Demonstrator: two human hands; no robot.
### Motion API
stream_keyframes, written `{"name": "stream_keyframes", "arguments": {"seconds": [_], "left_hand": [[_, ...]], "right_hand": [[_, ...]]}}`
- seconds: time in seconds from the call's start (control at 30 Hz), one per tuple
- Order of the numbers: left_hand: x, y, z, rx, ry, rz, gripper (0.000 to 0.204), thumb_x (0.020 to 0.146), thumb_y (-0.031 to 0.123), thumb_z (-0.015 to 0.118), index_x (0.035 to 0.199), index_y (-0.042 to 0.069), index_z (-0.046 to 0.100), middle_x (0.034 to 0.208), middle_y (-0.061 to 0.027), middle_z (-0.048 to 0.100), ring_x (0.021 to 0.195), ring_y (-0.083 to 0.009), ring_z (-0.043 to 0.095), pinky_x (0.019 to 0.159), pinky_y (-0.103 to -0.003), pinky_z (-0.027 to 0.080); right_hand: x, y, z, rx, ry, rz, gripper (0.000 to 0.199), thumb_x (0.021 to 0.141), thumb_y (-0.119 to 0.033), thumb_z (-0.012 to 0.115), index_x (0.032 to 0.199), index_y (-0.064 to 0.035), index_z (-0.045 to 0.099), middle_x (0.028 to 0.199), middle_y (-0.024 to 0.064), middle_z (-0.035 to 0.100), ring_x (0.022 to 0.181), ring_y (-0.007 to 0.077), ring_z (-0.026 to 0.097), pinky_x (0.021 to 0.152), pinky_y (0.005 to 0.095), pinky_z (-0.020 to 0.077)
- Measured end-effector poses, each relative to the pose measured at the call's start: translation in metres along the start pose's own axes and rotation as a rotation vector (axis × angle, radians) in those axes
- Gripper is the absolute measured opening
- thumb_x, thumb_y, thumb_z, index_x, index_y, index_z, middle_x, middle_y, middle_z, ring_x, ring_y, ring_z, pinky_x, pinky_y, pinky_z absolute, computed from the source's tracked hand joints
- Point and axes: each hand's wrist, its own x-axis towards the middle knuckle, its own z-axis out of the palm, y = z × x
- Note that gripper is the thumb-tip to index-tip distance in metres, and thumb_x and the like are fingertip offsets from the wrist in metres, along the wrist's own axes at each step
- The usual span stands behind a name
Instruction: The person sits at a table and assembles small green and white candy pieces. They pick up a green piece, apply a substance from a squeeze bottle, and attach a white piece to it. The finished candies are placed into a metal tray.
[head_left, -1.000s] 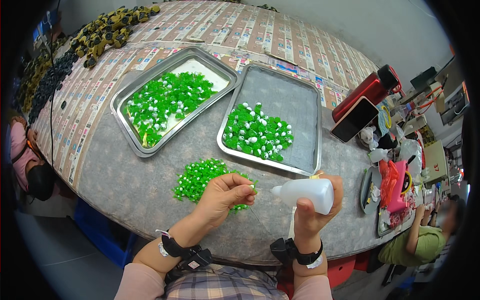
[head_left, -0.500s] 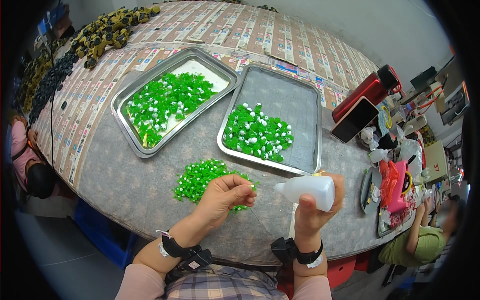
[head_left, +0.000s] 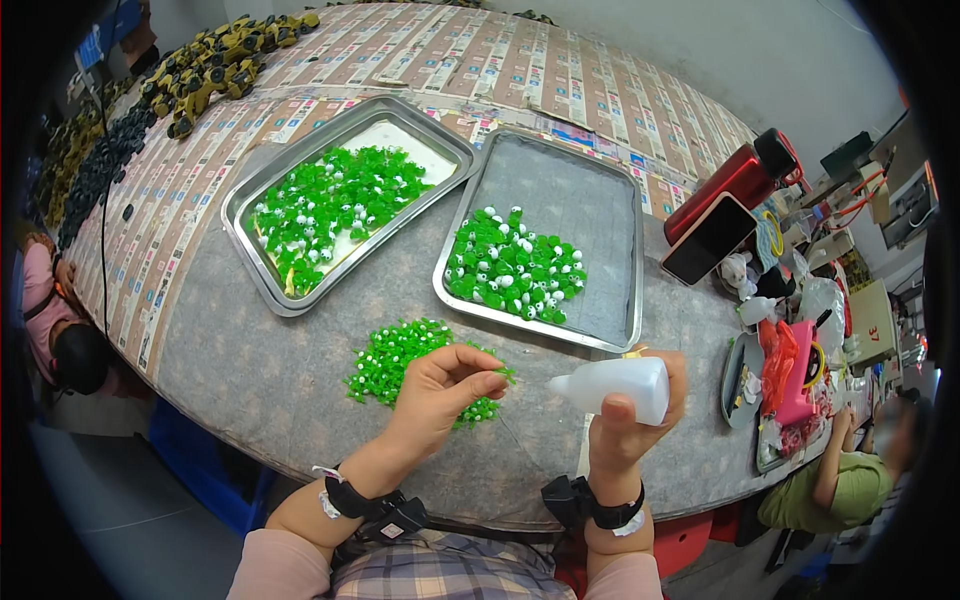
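Note:
Between thumb and forefinger, my left hand (head_left: 440, 395) pinches a small green plastic piece (head_left: 507, 375) above the table. My right hand (head_left: 635, 425) is wrapped round a white squeeze bottle (head_left: 620, 387), tilted so its nozzle points left toward that piece, with a gap between them. Beside my left hand lies a loose pile of small green and white pieces (head_left: 395, 355). Beyond it, a metal tray (head_left: 636, 290) holds green and white round pieces (head_left: 515, 265). A second metal tray (head_left: 240, 235) to its left contains more green and white pieces (head_left: 340, 200).
A red bottle (head_left: 725, 185) and a phone (head_left: 710, 238) stand at the right, near a pink container (head_left: 797, 370) and plastic bags. Yellow and black parts (head_left: 215, 65) are heaped at the far left. Other people sit at both sides, one in a green top (head_left: 835, 492).
Both hands keep nearly the same place and grip. The pinched piece and my left fingers have shifted very slightly.

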Motion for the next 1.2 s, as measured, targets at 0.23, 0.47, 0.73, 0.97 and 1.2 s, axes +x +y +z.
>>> {"name": "stream_keyframes", "arguments": {"seconds": [0.23, 0.47, 0.73, 0.97, 1.2], "left_hand": [[0.000, 0.000, 0.000, 0.006, 0.012, 0.000, 0.010, 0.076, 0.003, 0.056, 0.085, 0.000, 0.056, 0.076, -0.0066, 0.059, 0.070, -0.0113, 0.057, 0.065, -0.023, 0.047], [0.001, 0.001, -0.001, 0.003, 0.022, 0.008, 0.009, 0.076, 0.003, 0.057, 0.085, 0.001, 0.056, 0.076, -0.0066, 0.059, 0.068, -0.0115, 0.057, 0.064, -0.024, 0.047], [0.002, -0.001, 0.000, 0.022, 0.048, 0.015, 0.009, 0.075, 0.005, 0.058, 0.083, 0.002, 0.056, 0.073, -0.0057, 0.058, 0.066, -0.0114, 0.056, 0.062, -0.025, 0.048], [0.002, -0.001, 0.000, 0.005, 0.036, 0.001, 0.009, 0.076, 0.006, 0.057, 0.084, 0.002, 0.056, 0.073, -0.0060, 0.058, 0.066, -0.0114, 0.056, 0.062, -0.025, 0.047], [0.001, -0.001, -0.002, 0.003, 0.045, -0.008, 0.011, 0.076, 0.006, 0.057, 0.086, 0.000, 0.056, 0.075, -0.0064, 0.059, 0.067, -0.0110, 0.055, 0.064, -0.024, 0.047]], "right_hand": [[0.001, 0.003, -0.001, 0.042, -0.060, -0.083, 0.042, 0.063, -0.034, 0.070, 0.081, -0.0017, 0.050, 0.071, 0.0058, 0.048, 0.060, 0.0137, 0.047, 0.056, 0.0254, 0.0378], [0.021, 0.010, -0.029, 0.123, 0.188, 0.015, 0.038, 0.069, -0.027, 0.066, 0.088, -0.0003, 0.047, 0.077, 0.0025, 0.049, 0.071, 0.0109, 0.048, 0.062, 0.0227, 0.0383], [0.046, 0.080, -0.101, -0.100, -0.055, 0.368, 0.032, 0.075, -0.005, 0.055, 0.103, 0.0032, 0.043, 0.095, 0.0089, 0.054, 0.084, 0.0116, 0.051, 0.074, 0.0225, 0.0388], [0.037, 0.105, -0.125, -0.862, 0.126, -0.125, 0.034, 0.071, -0.005, 0.057, 0.102, 0.0008, 0.045, 0.095, 0.0089, 0.055, 0.082, 0.0157, 0.053, 0.070, 0.0238, 0.0399], [0.056, 0.057, -0.030, -0.500, -0.456, 0.155, 0.013, 0.068, -0.011, 0.062, 0.076, -0.0017, 0.059, 0.067, 0.0078, 0.057, 0.059, 0.0177, 0.054, 0.054, 0.0285, 0.0414]]}}
